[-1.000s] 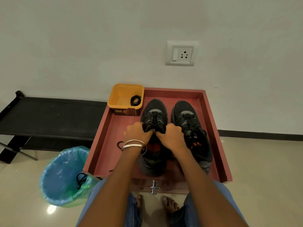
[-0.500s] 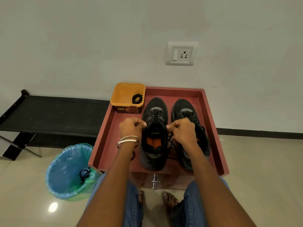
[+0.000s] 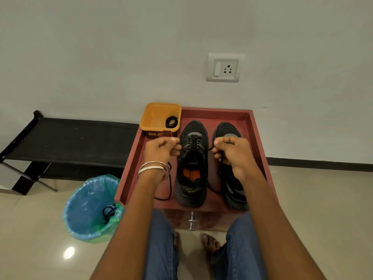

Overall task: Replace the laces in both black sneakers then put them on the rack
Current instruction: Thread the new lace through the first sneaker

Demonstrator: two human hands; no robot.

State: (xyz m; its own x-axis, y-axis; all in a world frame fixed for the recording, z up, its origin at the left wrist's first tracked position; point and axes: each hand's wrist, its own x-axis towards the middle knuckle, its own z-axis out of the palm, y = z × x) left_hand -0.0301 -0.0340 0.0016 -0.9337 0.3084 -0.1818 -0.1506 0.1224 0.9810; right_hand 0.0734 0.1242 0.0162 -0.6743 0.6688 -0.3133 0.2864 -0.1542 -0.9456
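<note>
Now my left hand (image 3: 161,151) and right hand (image 3: 232,153) each pinch a lace end, drawn sideways from the left sneaker (image 3: 191,164) beside its mate (image 3: 232,172) in the red tray (image 3: 260,142).
</note>
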